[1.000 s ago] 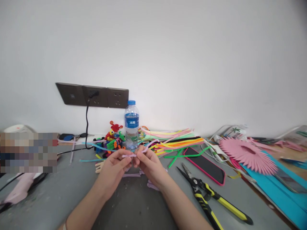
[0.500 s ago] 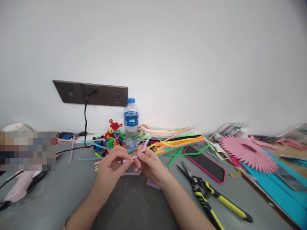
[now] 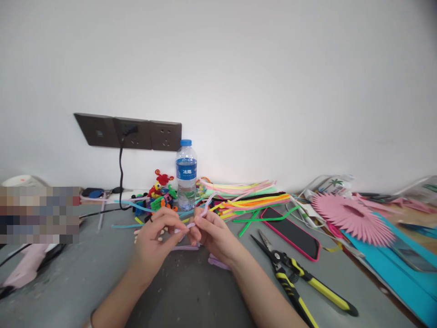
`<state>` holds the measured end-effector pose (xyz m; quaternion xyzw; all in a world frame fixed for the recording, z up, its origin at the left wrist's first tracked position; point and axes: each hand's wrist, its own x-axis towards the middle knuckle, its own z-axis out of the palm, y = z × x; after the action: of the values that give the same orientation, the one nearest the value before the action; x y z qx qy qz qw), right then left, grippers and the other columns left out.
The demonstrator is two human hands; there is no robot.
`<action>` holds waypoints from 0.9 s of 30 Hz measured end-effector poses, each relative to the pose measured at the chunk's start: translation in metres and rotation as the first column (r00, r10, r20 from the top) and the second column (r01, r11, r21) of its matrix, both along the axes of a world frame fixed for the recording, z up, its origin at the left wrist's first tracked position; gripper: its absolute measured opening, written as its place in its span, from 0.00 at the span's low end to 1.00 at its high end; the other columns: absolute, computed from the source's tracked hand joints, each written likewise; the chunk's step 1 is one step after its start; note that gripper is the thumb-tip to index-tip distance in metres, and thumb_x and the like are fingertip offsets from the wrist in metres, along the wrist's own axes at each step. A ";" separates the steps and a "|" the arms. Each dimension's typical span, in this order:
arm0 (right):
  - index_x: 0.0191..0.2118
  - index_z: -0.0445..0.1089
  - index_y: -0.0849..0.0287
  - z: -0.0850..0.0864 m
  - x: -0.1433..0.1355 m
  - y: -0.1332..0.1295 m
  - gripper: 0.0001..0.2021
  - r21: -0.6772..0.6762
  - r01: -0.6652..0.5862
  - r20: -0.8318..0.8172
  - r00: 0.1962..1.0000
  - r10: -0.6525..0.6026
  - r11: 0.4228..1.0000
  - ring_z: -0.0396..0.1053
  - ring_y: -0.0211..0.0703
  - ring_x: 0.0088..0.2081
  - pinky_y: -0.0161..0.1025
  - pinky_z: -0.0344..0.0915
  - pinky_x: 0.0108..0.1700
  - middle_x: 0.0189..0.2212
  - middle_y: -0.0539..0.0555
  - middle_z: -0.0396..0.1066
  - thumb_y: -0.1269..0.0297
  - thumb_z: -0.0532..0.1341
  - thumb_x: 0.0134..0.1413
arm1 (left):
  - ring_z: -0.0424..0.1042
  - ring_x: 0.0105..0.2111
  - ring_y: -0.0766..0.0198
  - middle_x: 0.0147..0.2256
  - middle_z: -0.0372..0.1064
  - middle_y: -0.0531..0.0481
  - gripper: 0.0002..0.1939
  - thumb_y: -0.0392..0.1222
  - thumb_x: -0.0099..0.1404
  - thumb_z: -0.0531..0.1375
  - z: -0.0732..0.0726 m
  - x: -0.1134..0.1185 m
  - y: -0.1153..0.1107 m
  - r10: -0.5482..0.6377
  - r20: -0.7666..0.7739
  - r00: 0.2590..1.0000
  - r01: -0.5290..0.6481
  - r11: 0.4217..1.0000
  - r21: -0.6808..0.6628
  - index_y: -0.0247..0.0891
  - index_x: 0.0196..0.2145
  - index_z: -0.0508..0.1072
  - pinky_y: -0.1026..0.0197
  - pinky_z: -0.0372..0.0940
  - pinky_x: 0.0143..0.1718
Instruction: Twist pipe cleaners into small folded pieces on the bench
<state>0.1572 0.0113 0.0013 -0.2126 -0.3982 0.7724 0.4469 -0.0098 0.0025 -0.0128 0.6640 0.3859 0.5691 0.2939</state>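
Observation:
Between my two hands is a lilac pipe cleaner (image 3: 205,210), its free end rising above my right fingers. My left hand (image 3: 160,234) pinches one part of it between thumb and index finger. Close beside it, my right hand (image 3: 214,234) is closed on the same pipe cleaner, thumb on top. The stretch between the fingertips looks bent or twisted; its exact shape is partly hidden. Another lilac piece (image 3: 184,248) lies on the grey table beneath my hands, and a folded lilac piece (image 3: 218,262) lies under my right wrist.
Behind my hands stand a water bottle (image 3: 186,175) and small colourful pipe-cleaner figures (image 3: 164,191). A bundle of coloured pipe cleaners (image 3: 252,196) lies alongside. To the right are a phone (image 3: 293,234), yellow-black pliers (image 3: 290,269) and a pink pleated paper ring (image 3: 351,218). A pink tool (image 3: 27,269) lies left.
My left hand has tilted slightly and its fingers have shifted a little along the pipe cleaner. My right hand holds nearly the same place. The view has moved very slightly.

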 end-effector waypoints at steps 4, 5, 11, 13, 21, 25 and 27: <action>0.26 0.59 0.58 0.001 0.001 0.001 0.19 -0.002 -0.017 0.013 1.000 0.017 1.000 0.63 0.33 0.22 0.32 0.60 0.30 0.17 0.44 0.64 0.53 0.68 0.49 | 0.67 0.30 0.61 0.28 0.67 0.48 0.03 0.37 0.56 0.66 0.001 0.000 -0.001 0.013 -0.002 1.000 -0.013 1.000 -0.006 0.42 0.26 0.79 0.62 0.62 0.31; 0.26 0.59 0.58 0.001 0.001 0.001 0.19 -0.001 -0.021 0.013 1.000 0.021 1.000 0.63 0.33 0.22 0.32 0.60 0.30 0.17 0.44 0.64 0.53 0.68 0.49 | 0.68 0.30 0.61 0.28 0.68 0.48 0.03 0.37 0.56 0.66 0.002 -0.001 -0.001 0.013 -0.012 1.000 -0.013 1.000 0.000 0.42 0.26 0.79 0.62 0.62 0.31; 0.26 0.58 0.58 0.001 0.003 0.002 0.19 0.005 -0.024 0.005 1.000 0.024 1.000 0.62 0.32 0.21 0.31 0.57 0.29 0.17 0.44 0.65 0.54 0.67 0.50 | 0.69 0.31 0.60 0.28 0.69 0.48 0.05 0.36 0.59 0.63 0.006 -0.001 -0.001 0.007 -0.157 0.988 0.006 0.997 0.082 0.42 0.27 0.77 0.62 0.63 0.33; 0.26 0.59 0.58 -0.001 0.004 0.003 0.19 0.007 -0.032 0.021 0.999 0.032 0.999 0.61 0.31 0.20 0.31 0.56 0.28 0.17 0.44 0.64 0.53 0.67 0.50 | 0.69 0.32 0.61 0.29 0.69 0.49 0.05 0.35 0.61 0.62 0.009 -0.003 -0.001 -0.016 -0.233 0.972 0.044 0.992 0.114 0.41 0.28 0.76 0.62 0.63 0.35; 0.26 0.62 0.60 -0.008 0.008 0.006 0.17 0.071 -0.097 0.143 0.986 0.086 0.993 0.59 0.30 0.20 0.31 0.53 0.27 0.16 0.44 0.64 0.54 0.67 0.52 | 0.67 0.35 0.63 0.32 0.69 0.51 0.06 0.34 0.63 0.60 0.014 -0.014 0.003 -0.262 -0.354 0.898 0.256 0.964 -0.064 0.40 0.30 0.74 0.63 0.61 0.40; 0.27 0.61 0.59 -0.003 0.008 0.006 0.17 0.056 -0.006 0.090 0.996 0.001 0.998 0.62 0.31 0.22 0.32 0.57 0.29 0.18 0.45 0.67 0.54 0.67 0.51 | 0.65 0.31 0.64 0.29 0.67 0.52 0.06 0.42 0.61 0.63 0.008 -0.003 0.003 -0.257 0.011 0.966 0.248 0.920 -0.305 0.38 0.29 0.73 0.63 0.60 0.34; 0.27 0.60 0.59 -0.002 0.007 0.006 0.17 0.060 0.010 0.046 0.999 -0.012 0.998 0.64 0.32 0.23 0.32 0.59 0.31 0.20 0.47 0.69 0.55 0.67 0.51 | 0.62 0.27 0.66 0.27 0.65 0.52 0.11 0.47 0.59 0.64 0.005 0.006 0.001 -0.176 0.234 0.956 0.265 0.859 -0.438 0.37 0.29 0.71 0.64 0.58 0.30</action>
<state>0.1646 0.0168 -0.0004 -0.2190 -0.4302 0.7525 0.4480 -0.0040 0.0038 -0.0076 0.5581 0.4028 0.4819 0.5422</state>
